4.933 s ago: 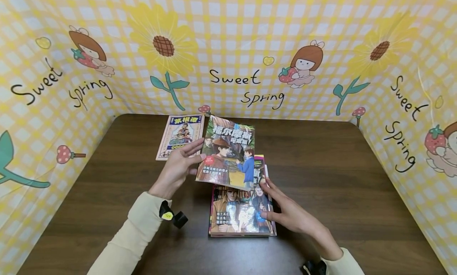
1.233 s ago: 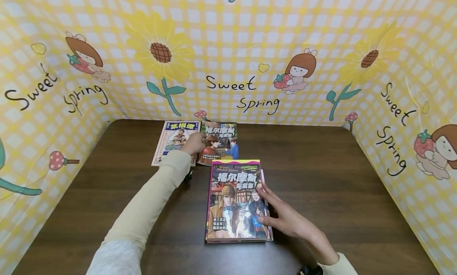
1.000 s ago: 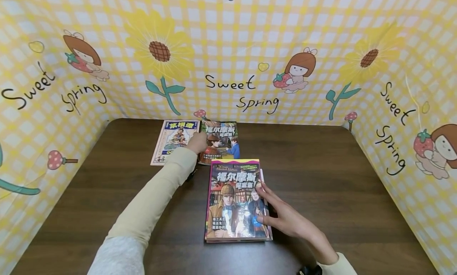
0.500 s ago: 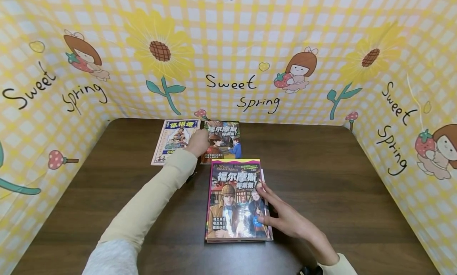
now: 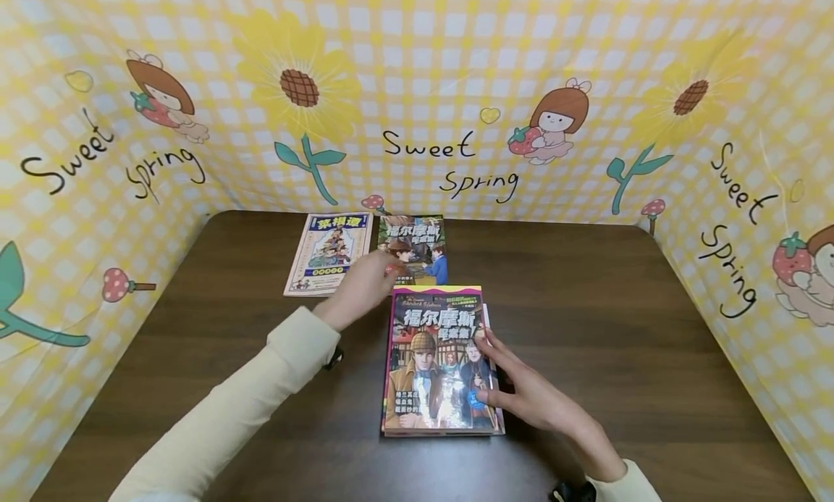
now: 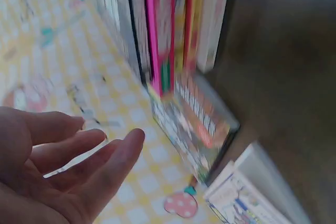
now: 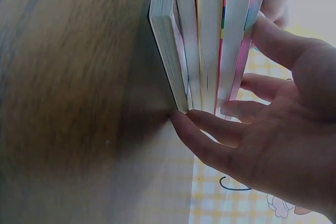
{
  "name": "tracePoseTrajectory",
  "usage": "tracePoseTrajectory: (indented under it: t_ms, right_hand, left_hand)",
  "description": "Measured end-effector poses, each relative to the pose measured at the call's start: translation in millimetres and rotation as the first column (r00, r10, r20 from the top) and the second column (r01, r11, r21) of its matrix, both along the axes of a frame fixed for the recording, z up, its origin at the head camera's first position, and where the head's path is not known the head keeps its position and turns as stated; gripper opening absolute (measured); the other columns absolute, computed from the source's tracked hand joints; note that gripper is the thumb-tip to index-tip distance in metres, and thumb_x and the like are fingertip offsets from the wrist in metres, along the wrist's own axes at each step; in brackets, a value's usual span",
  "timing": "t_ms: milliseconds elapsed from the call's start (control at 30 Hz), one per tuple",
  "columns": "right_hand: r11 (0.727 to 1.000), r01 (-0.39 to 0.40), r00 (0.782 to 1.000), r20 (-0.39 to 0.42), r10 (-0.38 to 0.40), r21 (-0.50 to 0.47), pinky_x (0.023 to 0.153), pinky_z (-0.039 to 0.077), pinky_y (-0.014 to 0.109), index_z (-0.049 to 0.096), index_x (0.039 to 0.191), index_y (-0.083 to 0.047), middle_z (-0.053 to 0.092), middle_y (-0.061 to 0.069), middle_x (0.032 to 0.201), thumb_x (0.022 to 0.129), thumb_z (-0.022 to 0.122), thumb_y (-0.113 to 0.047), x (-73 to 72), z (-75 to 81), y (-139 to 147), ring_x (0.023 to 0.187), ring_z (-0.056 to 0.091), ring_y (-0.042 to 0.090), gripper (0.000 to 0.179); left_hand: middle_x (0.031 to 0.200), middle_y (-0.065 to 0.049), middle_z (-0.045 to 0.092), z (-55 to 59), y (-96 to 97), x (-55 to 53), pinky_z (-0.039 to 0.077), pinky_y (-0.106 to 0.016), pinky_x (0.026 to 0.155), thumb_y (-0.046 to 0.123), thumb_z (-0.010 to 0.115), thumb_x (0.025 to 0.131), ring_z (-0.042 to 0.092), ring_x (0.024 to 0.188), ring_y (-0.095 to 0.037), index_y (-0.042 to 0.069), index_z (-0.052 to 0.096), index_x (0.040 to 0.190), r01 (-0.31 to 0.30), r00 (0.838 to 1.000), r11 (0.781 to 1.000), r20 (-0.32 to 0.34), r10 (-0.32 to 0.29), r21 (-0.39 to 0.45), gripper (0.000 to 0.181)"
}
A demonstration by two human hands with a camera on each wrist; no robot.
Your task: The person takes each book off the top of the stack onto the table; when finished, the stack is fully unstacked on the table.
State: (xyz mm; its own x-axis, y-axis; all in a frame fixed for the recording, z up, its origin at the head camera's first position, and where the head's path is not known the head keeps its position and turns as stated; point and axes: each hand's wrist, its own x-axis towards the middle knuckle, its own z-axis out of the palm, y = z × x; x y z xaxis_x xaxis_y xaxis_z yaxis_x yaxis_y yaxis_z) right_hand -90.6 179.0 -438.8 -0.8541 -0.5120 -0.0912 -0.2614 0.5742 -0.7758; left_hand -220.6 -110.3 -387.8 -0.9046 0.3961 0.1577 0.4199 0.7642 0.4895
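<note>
A stack of several books lies near the middle of the table; the top cover shows a person in a checked cap. My right hand rests against the stack's right side, thumb on the top cover. In the right wrist view its relaxed fingers touch the page edges of the stacked books. My left hand is just beyond the stack's far left corner, partly hiding a green-and-brown book lying behind. The left wrist view shows this hand with loosely bent fingers, nothing between them.
A pale book with a blue title band lies at the back left, beside the green-and-brown book. The dark wood table is bounded at the back and sides by a yellow checked cloth.
My left hand has carried the green-and-brown book from above the stack to the back, beside the pale book, let go, and moved back toward the stack. My right hand stays at the stack.
</note>
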Motion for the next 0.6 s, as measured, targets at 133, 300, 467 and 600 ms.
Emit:
tracePoseTrajectory:
  t_ms: [133,300,467,600]
  right_hand:
    - [1.000,-0.006,1.000,0.001,0.006,0.005,0.105,0.029,0.061,0.024,0.154,-0.018,0.006,0.007,0.162,0.091,0.064,-0.042,-1.5,-0.1,-0.2,0.141,0.021,0.039,0.078]
    - [1.000,-0.008,1.000,0.001,0.008,-0.001,0.105,0.029,0.062,0.024,0.154,-0.017,0.007,0.009,0.162,0.092,0.064,-0.039,-1.1,0.3,-0.4,0.141,0.021,0.040,0.077]
    - [1.000,0.005,1.000,0.014,-0.005,0.003,0.104,0.029,0.062,0.025,0.154,-0.018,0.007,0.009,0.161,0.092,0.064,-0.039,0.2,0.7,-0.2,0.141,0.021,0.041,0.077]
    - [1.000,0.003,1.000,0.014,-0.003,0.009,0.105,0.029,0.062,0.024,0.154,-0.019,0.007,0.009,0.162,0.091,0.064,-0.040,-0.6,0.7,-0.3,0.141,0.021,0.041,0.077]
  left_hand:
    - [0.113,-0.018,0.064,-6.2,-0.3,46.1,0.053,-0.038,0.086,0.013,0.060,0.095,0.063,0.100,-0.029,-0.004,0.065,0.112,0.054,0.998,0.998,-0.030,-0.053,0.016,0.025]
    - [0.134,-0.021,0.052,-22.0,0.7,97.0,0.044,-0.045,0.099,0.024,0.061,0.095,0.053,0.120,-0.034,-0.004,0.057,0.128,0.023,0.999,0.996,0.027,-0.025,0.084,0.044]
    - [0.151,-0.020,0.033,-36.6,1.7,133.5,0.037,-0.052,0.103,0.030,0.062,0.094,0.041,0.132,-0.037,0.000,0.044,0.142,-0.016,0.993,0.990,0.118,0.000,0.139,0.059]
    - [0.158,-0.017,0.020,-45.1,2.4,151.0,0.040,-0.053,0.100,0.031,0.067,0.091,0.040,0.132,-0.038,0.002,0.038,0.146,-0.030,0.980,0.987,0.198,-0.002,0.158,0.068]
